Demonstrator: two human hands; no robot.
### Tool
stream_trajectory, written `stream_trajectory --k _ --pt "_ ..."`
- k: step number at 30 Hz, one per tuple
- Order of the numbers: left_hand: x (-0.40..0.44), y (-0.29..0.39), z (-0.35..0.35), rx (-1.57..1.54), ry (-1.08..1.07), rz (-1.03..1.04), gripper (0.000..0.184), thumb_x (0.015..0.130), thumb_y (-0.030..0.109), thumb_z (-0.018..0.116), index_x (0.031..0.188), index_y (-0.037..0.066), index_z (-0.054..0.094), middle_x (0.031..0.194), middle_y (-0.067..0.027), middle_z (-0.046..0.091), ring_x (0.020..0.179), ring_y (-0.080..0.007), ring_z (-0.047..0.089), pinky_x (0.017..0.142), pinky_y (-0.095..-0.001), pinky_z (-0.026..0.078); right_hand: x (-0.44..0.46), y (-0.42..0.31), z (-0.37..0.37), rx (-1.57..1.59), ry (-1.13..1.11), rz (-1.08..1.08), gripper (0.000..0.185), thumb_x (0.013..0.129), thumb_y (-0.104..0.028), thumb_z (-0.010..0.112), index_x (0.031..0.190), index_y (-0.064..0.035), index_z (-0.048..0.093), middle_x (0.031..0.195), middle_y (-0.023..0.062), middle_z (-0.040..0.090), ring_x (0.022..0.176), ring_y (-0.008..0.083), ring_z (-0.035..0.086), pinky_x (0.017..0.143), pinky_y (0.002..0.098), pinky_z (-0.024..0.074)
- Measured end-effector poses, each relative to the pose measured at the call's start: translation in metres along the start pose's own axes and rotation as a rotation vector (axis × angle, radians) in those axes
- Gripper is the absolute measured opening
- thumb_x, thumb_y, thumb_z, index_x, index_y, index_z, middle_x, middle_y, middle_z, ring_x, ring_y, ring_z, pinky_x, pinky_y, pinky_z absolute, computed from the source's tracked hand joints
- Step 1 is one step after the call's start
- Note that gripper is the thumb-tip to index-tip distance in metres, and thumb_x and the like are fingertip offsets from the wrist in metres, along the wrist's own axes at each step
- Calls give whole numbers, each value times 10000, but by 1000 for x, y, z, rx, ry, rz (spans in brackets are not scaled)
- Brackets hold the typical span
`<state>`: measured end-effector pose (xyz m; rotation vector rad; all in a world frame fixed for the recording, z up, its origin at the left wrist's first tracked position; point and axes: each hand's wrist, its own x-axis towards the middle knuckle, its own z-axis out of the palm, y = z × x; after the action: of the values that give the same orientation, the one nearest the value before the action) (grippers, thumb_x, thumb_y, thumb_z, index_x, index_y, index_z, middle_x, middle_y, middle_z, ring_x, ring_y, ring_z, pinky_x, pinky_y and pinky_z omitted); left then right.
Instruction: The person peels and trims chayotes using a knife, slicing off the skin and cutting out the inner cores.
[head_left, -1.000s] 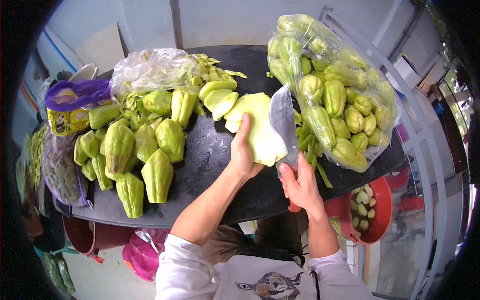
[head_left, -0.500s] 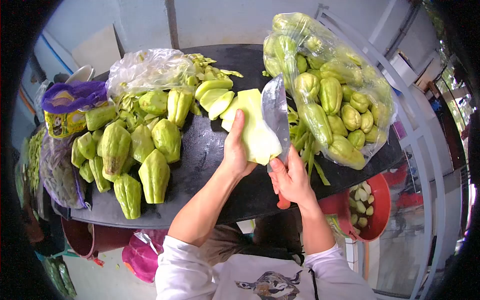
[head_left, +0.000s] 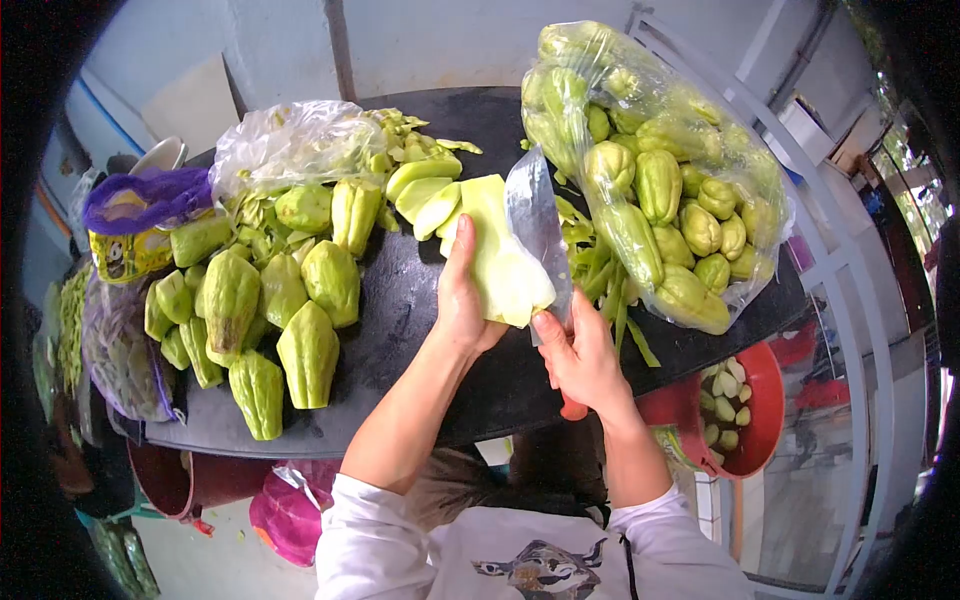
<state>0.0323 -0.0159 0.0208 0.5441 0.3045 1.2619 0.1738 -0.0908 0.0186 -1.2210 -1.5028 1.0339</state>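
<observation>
My left hand point(head_left: 466, 302) is wrapped round a pale, peeled chayote point(head_left: 503, 258), thumb along its left side. My right hand point(head_left: 586, 358) grips a large kitchen knife point(head_left: 538, 212) by its red handle. The broad blade points away from me and lies along the right side of the chayote, touching it or very close. Pale chayote slices point(head_left: 428, 200) lie beyond my left hand. Green peel strips point(head_left: 604, 275) are spread right of the blade. To the left, several peeled whole chayotes point(head_left: 231, 300) are grouped on the black table point(head_left: 400, 340).
A clear plastic bag point(head_left: 655, 180) full of chayotes stands at the back right. Another plastic bag point(head_left: 290, 145) and a purple net bag point(head_left: 150, 200) are at the left. A red bucket point(head_left: 765, 410) holding pale pieces sits below the table's right edge. A metal rail point(head_left: 845, 300) runs along the right.
The chayote and my left hand have shifted slightly left. The knife's blade has tipped left along with them, while both hands keep their hold.
</observation>
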Motion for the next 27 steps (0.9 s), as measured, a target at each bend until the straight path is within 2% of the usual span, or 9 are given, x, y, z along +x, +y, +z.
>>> stream_trajectory --k 4,8,14,17,20,23,25,26,27 --pt "-4 1 4 6 29 -4 653 950 589 492 1368 87 484 1273 -120 608 1130 -285 617 995 -462 481 -4 3 0 -102 34 -4 378 1007 -286 561 1173 47 497 759 106 624 643 188 604 582 354 486" --pt "-1 6 3 22 -43 4 649 957 584 479 1370 83 483 1283 -121 604 1145 -284 610 1005 -463 475 -1 -4 -1 -71 6 -9 392 1003 -289 564 1177 54 488 775 124 638 649 220 615 595 382 490" --pt "-2 15 5 38 -71 9 648 957 572 489 1380 81 471 1284 -126 602 1147 -291 608 1011 -474 470 5 4 1 -148 -2 -50 416 992 -330 574 1127 51 473 770 198 631 676 351 646 599 428 483" --pt "-4 14 10 71 -43 26 647 955 565 502 1380 79 469 1277 -129 605 1140 -295 611 1006 -480 475 8 8 1 -178 28 -153 429 991 -350 571 1089 54 467 740 209 625 682 396 646 595 443 479" --pt "-3 13 8 57 -32 20 636 959 555 503 1377 76 470 1266 -135 609 1127 -298 619 997 -481 484 11 5 -2 -166 2 -71 435 994 -355 563 1086 59 466 722 205 625 676 403 645 597 453 480" --pt "-2 14 7 44 -88 -2 629 964 550 497 1373 73 471 1256 -142 612 1116 -301 624 992 -480 490 13 0 -8 -229 -36 -97 431 997 -358 559 1074 56 466 707 193 615 664 369 652 590 447 476" --pt "-2 15 7 64 -133 -10 627 965 549 494 1371 72 471 1253 -145 613 1112 -302 626 991 -480 490 7 -26 -13 -84 -161 186 424 995 -360 567 1075 45 471 686 164 595 631 309 645 578 431 474" --pt "-2 15 8 74 -116 2 633 962 552 498 1371 70 470 1254 -147 612 1113 -304 625 993 -480 489 7 -18 -9 -81 -160 190 424 995 -360 567 1075 45 471 686 164 595 631 309 645 578 431 474" --pt "-2 14 10 84 -104 13 639 958 556 502 1370 69 470 1254 -148 611 1115 -305 624 994 -480 488 8 -8 -2 -65 -90 28 423 993 -365 571 1084 38 476 685 141 589 617 277 637 570 414 473"
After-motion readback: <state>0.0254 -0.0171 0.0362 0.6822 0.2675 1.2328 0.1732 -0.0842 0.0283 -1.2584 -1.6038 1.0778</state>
